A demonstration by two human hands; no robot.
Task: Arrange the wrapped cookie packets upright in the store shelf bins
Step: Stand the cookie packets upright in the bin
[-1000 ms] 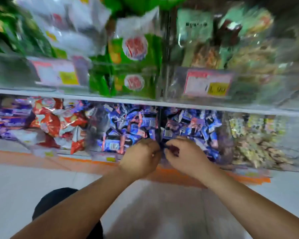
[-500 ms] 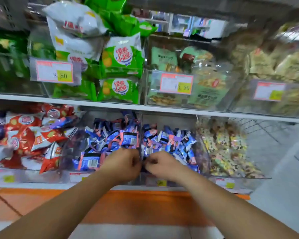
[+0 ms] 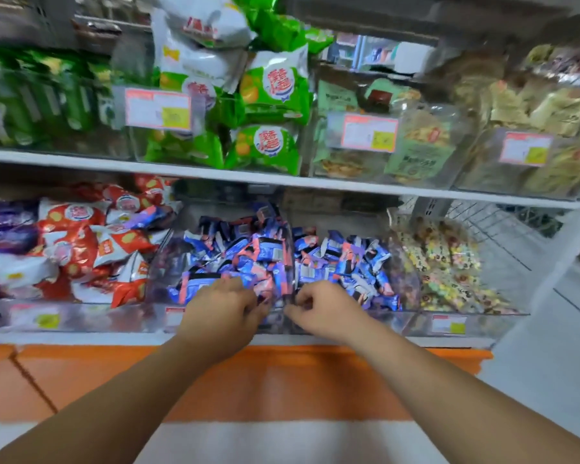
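**Q:** How do the cookie packets (image 3: pixel 265 249) look, and where do they lie?
**A:** Small blue-and-pink wrappers, heaped at mixed angles in two clear bins, the left bin (image 3: pixel 158 279) and the right bin (image 3: pixel 382 319), on the lower shelf (image 3: pixel 81 338).
**Q:** And the fingers?
**A:** The left hand (image 3: pixel 221 313) and right hand (image 3: pixel 322 309) meet at the divider between the bins. The fingers (image 3: pixel 258 301) of both curl against the front packets; whether either pinches one cannot be told.

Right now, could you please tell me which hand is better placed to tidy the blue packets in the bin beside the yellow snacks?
Right, probably. The right hand sits at that bin's front, by its blue packets; the left hand is across the divider, at the neighbouring bin.
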